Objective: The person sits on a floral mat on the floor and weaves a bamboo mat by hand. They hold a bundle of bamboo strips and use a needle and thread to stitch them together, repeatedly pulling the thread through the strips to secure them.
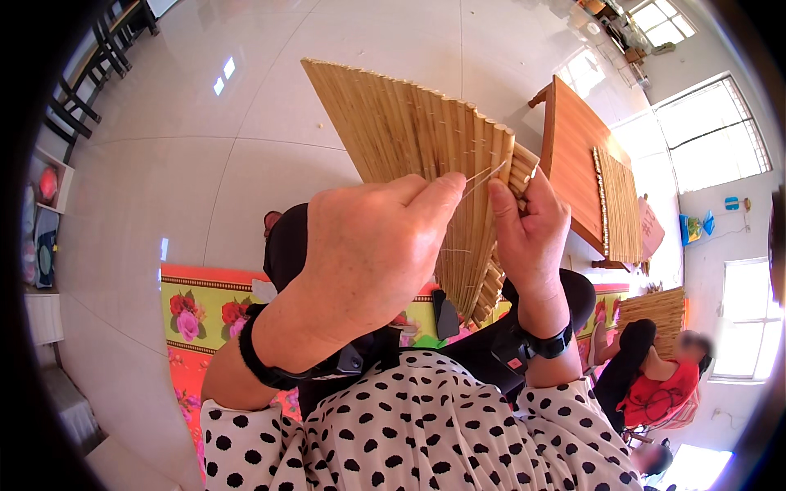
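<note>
A stiff mat of straw-coloured reed stalks [409, 123] stands slanted in front of me, its stalks side by side and stitched with pale thread. My left hand [372, 241] is closed, thumb and forefinger pinched on a thin pale thread [479, 175] that runs toward the mat's right edge. My right hand [534, 237] grips that edge, its thumb on the near face and its fingers behind, around several stalk ends [522, 170]. More bundled stalk ends [490, 296] show below the right hand. Whether a needle is at the thread's end, I cannot tell.
A brown wooden table [566, 164] at the right carries another reed mat [620, 204]. Beyond my right arm a person in red [659, 394] sits beside a further reed mat [655, 315]. A floral cloth [184, 327] and a dark flat object [445, 316] lie below. Dark stools [106, 49] stand far left.
</note>
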`<control>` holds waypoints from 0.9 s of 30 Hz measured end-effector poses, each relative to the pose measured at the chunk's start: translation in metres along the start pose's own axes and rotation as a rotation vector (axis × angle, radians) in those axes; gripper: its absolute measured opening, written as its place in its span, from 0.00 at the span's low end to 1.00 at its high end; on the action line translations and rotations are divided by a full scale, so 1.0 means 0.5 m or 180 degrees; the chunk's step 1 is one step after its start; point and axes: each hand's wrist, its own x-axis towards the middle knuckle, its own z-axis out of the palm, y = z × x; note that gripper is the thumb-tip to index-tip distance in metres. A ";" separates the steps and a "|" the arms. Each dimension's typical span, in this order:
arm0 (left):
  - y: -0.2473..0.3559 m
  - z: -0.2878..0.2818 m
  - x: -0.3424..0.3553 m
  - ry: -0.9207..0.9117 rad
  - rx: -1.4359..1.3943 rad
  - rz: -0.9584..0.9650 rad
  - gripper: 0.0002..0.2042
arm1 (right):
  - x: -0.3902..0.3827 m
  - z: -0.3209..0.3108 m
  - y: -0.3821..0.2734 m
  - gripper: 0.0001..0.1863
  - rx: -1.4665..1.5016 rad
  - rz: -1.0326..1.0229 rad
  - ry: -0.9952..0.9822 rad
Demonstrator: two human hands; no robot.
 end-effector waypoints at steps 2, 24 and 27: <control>-0.004 0.002 -0.002 -0.0022 -0.0008 -0.0019 0.10 | -0.002 0.000 -0.001 0.12 -0.0047 0.0006 0.0000; -0.012 -0.124 -0.154 -0.0503 0.0074 -0.0290 0.11 | -0.096 0.056 -0.091 0.28 0.1317 -0.0688 -0.0719; -0.011 -0.133 -0.174 -0.0476 0.0147 -0.0267 0.12 | -0.103 0.064 -0.090 0.30 0.1483 -0.0735 -0.0740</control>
